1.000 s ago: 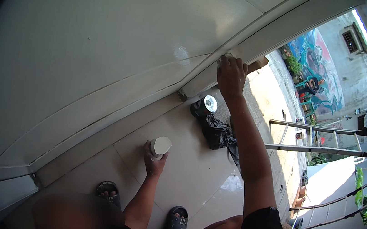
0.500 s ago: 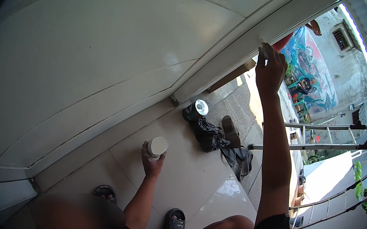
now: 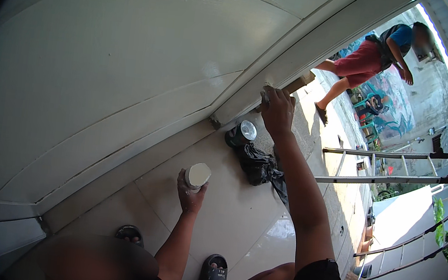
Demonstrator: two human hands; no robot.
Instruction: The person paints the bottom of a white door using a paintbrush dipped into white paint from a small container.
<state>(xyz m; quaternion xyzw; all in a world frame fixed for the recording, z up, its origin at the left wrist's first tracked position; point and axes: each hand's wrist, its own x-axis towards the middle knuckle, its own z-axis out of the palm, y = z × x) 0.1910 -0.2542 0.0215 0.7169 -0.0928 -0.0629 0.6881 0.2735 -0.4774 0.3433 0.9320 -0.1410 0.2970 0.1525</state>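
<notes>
My left hand, spotted with white, is wrapped round a small round cup of off-white paint, held upright above the tiled floor. My right arm reaches forward and across to the white door frame. At the frame's lower part, my right hand is closed, its fingertips against the painted face. Whatever they pinch is small, pale and mostly hidden by the fingers. A large white panelled door fills the left side of the view, beside the frame.
By the frame's foot stand a dark can with a silvery top and a black plastic bag. A metal ladder extends in from the right. Outside, a person in red shorts walks past; another sits on a green chair.
My right hand has slid down the door frame, toward the can. My left hand with the cup has shifted slightly right. A walking person has come into view outside.
</notes>
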